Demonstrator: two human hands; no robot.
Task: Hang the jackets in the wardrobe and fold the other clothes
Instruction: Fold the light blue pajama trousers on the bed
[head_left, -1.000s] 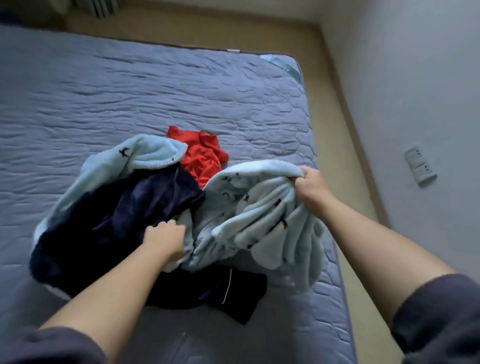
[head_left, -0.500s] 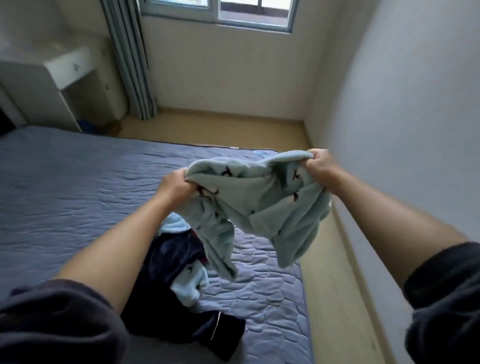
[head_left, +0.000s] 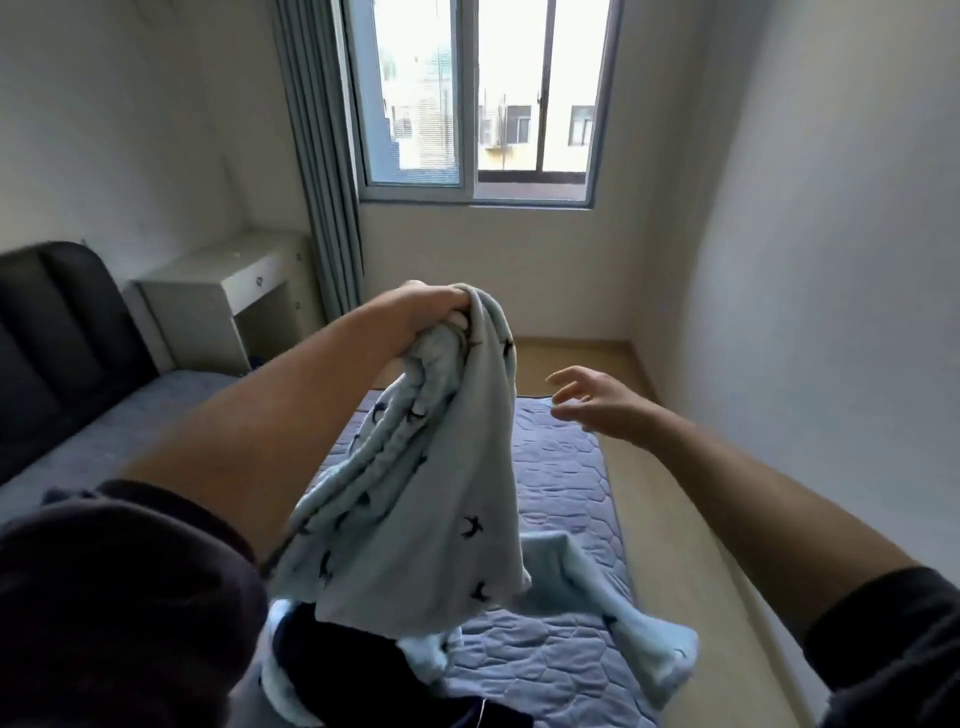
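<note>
My left hand (head_left: 434, 312) is raised high and grips a bunched edge of a light blue fleece garment with small dark bird prints (head_left: 431, 499). The garment hangs down from my fist over the bed (head_left: 561, 467). Its lower part trails to the right onto the quilt. My right hand (head_left: 597, 402) hovers to the right of the garment with fingers spread, holding nothing. Dark navy clothing (head_left: 363, 665) lies on the bed under the hanging garment, partly hidden by it and by my left sleeve.
The bed has a blue-grey quilted cover and a dark padded headboard (head_left: 57, 332) at the left. A white desk (head_left: 228, 291) stands in the far corner beside grey curtains (head_left: 327, 166) and a window (head_left: 478, 98). A strip of wooden floor (head_left: 691, 571) runs along the right wall.
My left hand has lifted the light blue garment much higher. My right hand has let go of it and now hovers beside it. The view has tilted up toward the window.
</note>
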